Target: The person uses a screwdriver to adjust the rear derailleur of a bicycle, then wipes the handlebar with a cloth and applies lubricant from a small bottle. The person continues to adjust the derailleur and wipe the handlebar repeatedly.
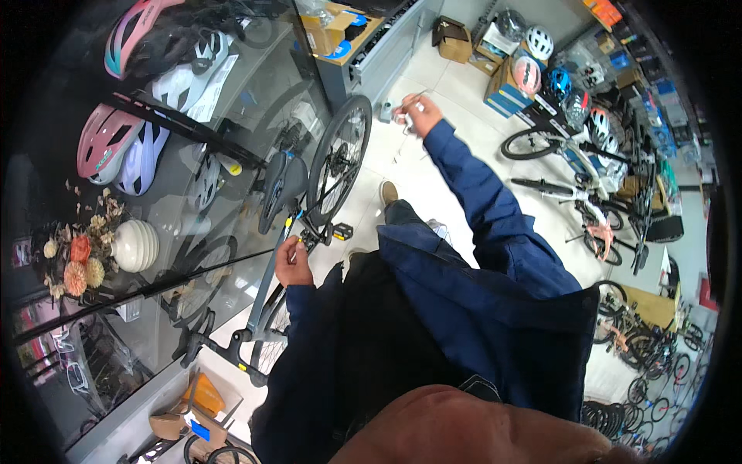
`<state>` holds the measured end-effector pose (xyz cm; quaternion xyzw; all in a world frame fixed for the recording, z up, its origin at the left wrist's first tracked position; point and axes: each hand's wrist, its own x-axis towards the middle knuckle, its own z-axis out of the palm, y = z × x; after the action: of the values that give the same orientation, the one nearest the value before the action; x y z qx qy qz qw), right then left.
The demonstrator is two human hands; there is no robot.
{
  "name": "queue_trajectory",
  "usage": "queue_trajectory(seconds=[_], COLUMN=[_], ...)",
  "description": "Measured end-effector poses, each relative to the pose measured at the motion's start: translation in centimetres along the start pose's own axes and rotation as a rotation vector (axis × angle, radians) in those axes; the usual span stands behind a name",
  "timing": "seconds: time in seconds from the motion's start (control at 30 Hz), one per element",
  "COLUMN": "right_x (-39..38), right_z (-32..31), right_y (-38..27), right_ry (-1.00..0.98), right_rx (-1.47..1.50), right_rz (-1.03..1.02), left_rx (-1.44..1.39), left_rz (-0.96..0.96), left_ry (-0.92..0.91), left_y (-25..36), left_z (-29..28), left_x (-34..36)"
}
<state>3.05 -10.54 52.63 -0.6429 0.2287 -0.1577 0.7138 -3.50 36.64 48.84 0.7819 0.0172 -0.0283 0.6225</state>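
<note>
A grey bicycle (265,290) stands at my left beside the glass display case, its black saddle (292,179) and rear wheel (313,174) farther ahead. Next to the bicycle's frame, behind the crank, is my left hand (294,264), with fingers pinched together. A tiny yellow spot shows at its fingertips, too small to name. My right hand (421,116) reaches far forward over the floor, past the rear wheel. Its fingers are closed around something thin and pale that I cannot make out. Near the left hand sits a black pedal (342,231) with yellow reflectors.
The glass case (232,286) on the left holds helmets (108,147), a white vase (136,246) and flowers. A drawer cabinet (379,58) stands ahead. More bicycles (533,144), boxes (506,93) and helmets line the right side. My shoe (389,192) is on the tiled floor.
</note>
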Motion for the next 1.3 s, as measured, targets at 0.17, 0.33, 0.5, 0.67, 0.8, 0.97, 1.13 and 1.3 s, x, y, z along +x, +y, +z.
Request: queue_trajectory(seconds=[0.17,0.33,0.5,0.67,0.8,0.97,1.13,1.3], right_x=[24.3,50.7,61.7,61.3,57.7,48.4,42.8,43.2], right_z=[-7.0,-11.0,-9.1,-7.7,-7.9,-14.0,-16.9,-15.8], right_y=[-1.7,-2.8,-1.7,-2.0,-5.0,-2.1,21.7,44.6], right_ry=[0.082,0.317,0.239,-0.063,-0.119,0.157,0.152,-0.193], right_rx=[-0.192,-1.138,-1.394,-1.648,-1.605,-0.883,-0.824,-1.115], right_rz=[-0.335,-0.542,-0.65,-0.507,-0.367,-0.717,-0.062,0.279], left_rx=[0.064,0.129,-0.01,-0.035,0.016,0.015,-0.011,-0.025], left_rz=[-0.01,-0.153,-0.383,-0.594,-0.646,-0.732,-0.917,-0.993], left_ry=[0.161,0.357,0.362,0.389,0.322,0.237,0.157,0.082], left_y=[-0.6,-0.7,0.2,1.1,1.2,-3.3,-13.4,-20.2], left_z=[2.1,9.0,16.4,20.9,22.3,23.5,25.2,24.7], left_x=[1.6,2.7,2.0,2.1,2.9,2.6,-0.2,-4.2])
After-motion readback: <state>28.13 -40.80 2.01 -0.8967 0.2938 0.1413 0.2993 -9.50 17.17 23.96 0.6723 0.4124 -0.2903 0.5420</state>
